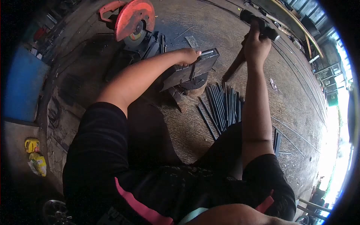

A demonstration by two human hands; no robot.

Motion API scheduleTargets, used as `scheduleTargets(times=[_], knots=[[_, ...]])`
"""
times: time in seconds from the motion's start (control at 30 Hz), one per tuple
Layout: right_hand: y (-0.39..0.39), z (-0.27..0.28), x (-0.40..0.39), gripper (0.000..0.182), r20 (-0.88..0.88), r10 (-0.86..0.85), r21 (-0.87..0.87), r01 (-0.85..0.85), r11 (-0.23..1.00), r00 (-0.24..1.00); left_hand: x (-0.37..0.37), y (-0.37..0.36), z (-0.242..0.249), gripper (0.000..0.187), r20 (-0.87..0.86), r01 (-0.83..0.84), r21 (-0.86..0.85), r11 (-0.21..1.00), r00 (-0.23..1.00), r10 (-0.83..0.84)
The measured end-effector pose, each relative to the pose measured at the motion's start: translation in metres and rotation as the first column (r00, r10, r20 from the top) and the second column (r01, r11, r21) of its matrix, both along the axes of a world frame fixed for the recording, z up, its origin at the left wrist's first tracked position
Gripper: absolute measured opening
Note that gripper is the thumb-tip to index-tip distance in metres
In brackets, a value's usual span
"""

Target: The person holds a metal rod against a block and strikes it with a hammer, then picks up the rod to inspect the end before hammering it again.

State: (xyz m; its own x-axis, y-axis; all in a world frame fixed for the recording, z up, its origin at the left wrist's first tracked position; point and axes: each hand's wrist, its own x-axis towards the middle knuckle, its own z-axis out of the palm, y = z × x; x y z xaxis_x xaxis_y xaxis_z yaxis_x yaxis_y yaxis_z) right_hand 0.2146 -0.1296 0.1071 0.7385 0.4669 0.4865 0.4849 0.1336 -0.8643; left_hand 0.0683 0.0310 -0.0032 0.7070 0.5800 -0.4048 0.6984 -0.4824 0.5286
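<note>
My left hand (188, 57) is closed at the top edge of a dark metal block (198, 67), its fingers around a short metal rod (208, 53) that lies along that edge. Most of the rod is hidden by the hand. The block is tilted and rests on a round wooden stump (197, 88). Raised to the right of it, my right hand (258, 47) grips a hammer (268, 30) close to its head. The hammer's handle slants down toward the floor. Below the block, several dark metal rods (223, 107) lie in a loose pile.
A red cut-off saw (129, 20) stands at the upper left. More rods (277, 141) lie beside my right leg, and long thin bars (296, 69) stretch along the floor at right. A yellow container (32, 145) is at far left, near a blue panel (22, 84).
</note>
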Motion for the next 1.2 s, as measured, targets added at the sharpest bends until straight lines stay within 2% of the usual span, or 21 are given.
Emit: scheduleTargets(times=[0.07, 0.1, 0.13, 0.17, 0.23, 0.3, 0.37, 0.47, 0.5, 0.57, 0.6, 0.63, 0.7, 0.8, 0.93, 0.97, 1.0, 1.03, 1.07, 1.13, 1.2], knots=[[0.019, -0.056, 0.022, 0.037, 0.157, -0.027, -0.152, 0.051, 0.987, 0.987, 0.004, 0.005, -0.012, 0.066, 0.021, 0.003, -0.006, 1.000, 1.000, -0.003], [0.025, -0.086, 0.025, 0.039, 0.325, -0.025, -0.593, 0.224, 0.773, 0.945, 0.001, -0.004, -0.010, 0.066, 0.019, 0.010, -0.008, 1.000, 1.000, -0.010], [0.013, -0.090, 0.002, 0.044, 0.238, 0.124, -0.734, 0.095, 0.672, 0.963, -0.003, -0.013, -0.001, 0.067, 0.022, 0.004, 0.026, 1.000, 1.000, -0.004], [0.013, -0.108, 0.012, 0.052, 0.240, 0.139, -0.623, 0.043, 0.781, 0.961, -0.005, -0.010, 0.013, 0.069, 0.029, -0.008, 0.073, 0.997, 1.000, 0.006], [0.006, -0.078, 0.010, 0.048, 0.282, 0.110, -0.715, 0.133, 0.686, 0.953, -0.006, -0.006, 0.003, 0.071, 0.037, 0.013, 0.114, 0.993, 0.999, -0.017], [0.017, -0.077, 0.039, 0.041, 0.283, 0.020, -0.599, 0.160, 0.784, 0.959, -0.006, -0.006, 0.009, 0.072, 0.006, 0.022, 0.108, 0.994, 1.000, -0.022], [0.011, -0.039, 0.025, 0.038, 0.168, -0.070, -0.262, 0.113, 0.958, 0.983, -0.006, -0.003, 0.001, 0.072, 0.015, 0.014, 0.109, 0.994, 1.000, -0.015], [-0.004, 0.010, -0.002, 0.037, -0.064, 0.054, 0.089, -0.048, 0.995, 0.996, -0.002, -0.003, 0.000, 0.073, 0.022, 0.012, 0.125, 0.992, 1.000, -0.015], [0.004, 0.000, 0.003, 0.037, -0.065, 0.056, 0.087, -0.050, 0.995, 0.996, -0.002, -0.003, 0.000, 0.073, 0.020, 0.007, 0.130, 0.992, 1.000, -0.009], [0.025, -0.052, 0.022, 0.038, 0.124, -0.009, -0.052, 0.015, 0.999, 0.992, 0.000, -0.002, -0.007, 0.073, 0.025, 0.032, 0.123, 0.992, 0.999, -0.035], [0.031, -0.090, 0.024, 0.039, 0.255, -0.009, -0.362, 0.104, 0.926, 0.967, 0.003, -0.002, -0.009, 0.072, 0.035, 0.058, 0.125, 0.990, 0.997, -0.063], [0.037, -0.113, 0.024, 0.041, 0.379, 0.032, -0.611, 0.225, 0.759, 0.925, 0.004, -0.005, -0.008, 0.072, 0.040, 0.062, 0.133, 0.989, 0.997, -0.068], [0.021, -0.116, 0.011, 0.047, 0.160, 0.069, -0.677, 0.059, 0.734, 0.985, 0.001, -0.008, -0.003, 0.071, 0.051, 0.012, 0.139, 0.990, 0.999, -0.019], [-0.003, -0.088, 0.001, 0.051, 0.066, 0.108, -0.798, -0.012, 0.603, 0.992, -0.005, -0.010, 0.001, 0.070, 0.023, 0.056, 0.138, 0.989, 0.998, -0.059], [-0.026, -0.093, -0.007, 0.051, 0.056, 0.257, -0.805, -0.109, 0.584, 0.965, -0.014, -0.003, -0.001, 0.059, 0.083, 0.010, -0.012, 1.000, 0.996, -0.009], [-0.032, -0.104, -0.009, 0.048, -0.139, 0.352, -0.740, -0.333, 0.584, 0.926, -0.018, 0.001, -0.002, 0.059, 0.083, 0.020, -0.019, 1.000, 0.996, -0.018], [-0.036, -0.118, -0.011, 0.046, -0.318, 0.444, -0.632, -0.537, 0.559, 0.838, -0.024, 0.009, -0.002, 0.054, 0.182, 0.017, -0.270, 0.963, 0.983, 0.034], [-0.033, -0.160, -0.009, 0.046, -0.372, 0.383, -0.731, -0.522, 0.441, 0.845, -0.027, 0.012, 0.000, 0.049, 0.263, 0.040, -0.504, 0.863, 0.959, 0.110], [-0.029, -0.194, -0.009, 0.047, -0.412, 0.316, -0.807, -0.503, 0.309, 0.855, -0.033, 0.000, 0.013, 0.046, 0.300, 0.023, -0.591, 0.806, 0.934, 0.193], [-0.040, -0.160, -0.046, 0.044, -0.619, 0.367, -0.759, -0.649, -0.053, 0.694, -0.038, -0.003, 0.024, 0.046, 0.332, 0.061, -0.679, 0.732, 0.915, 0.231], [-0.038, -0.240, -0.058, 0.041, -0.673, 0.392, -0.736, -0.621, -0.269, 0.628, -0.043, -0.002, 0.034, 0.046, 0.403, 0.167, -0.766, 0.620, 0.877, 0.263]])
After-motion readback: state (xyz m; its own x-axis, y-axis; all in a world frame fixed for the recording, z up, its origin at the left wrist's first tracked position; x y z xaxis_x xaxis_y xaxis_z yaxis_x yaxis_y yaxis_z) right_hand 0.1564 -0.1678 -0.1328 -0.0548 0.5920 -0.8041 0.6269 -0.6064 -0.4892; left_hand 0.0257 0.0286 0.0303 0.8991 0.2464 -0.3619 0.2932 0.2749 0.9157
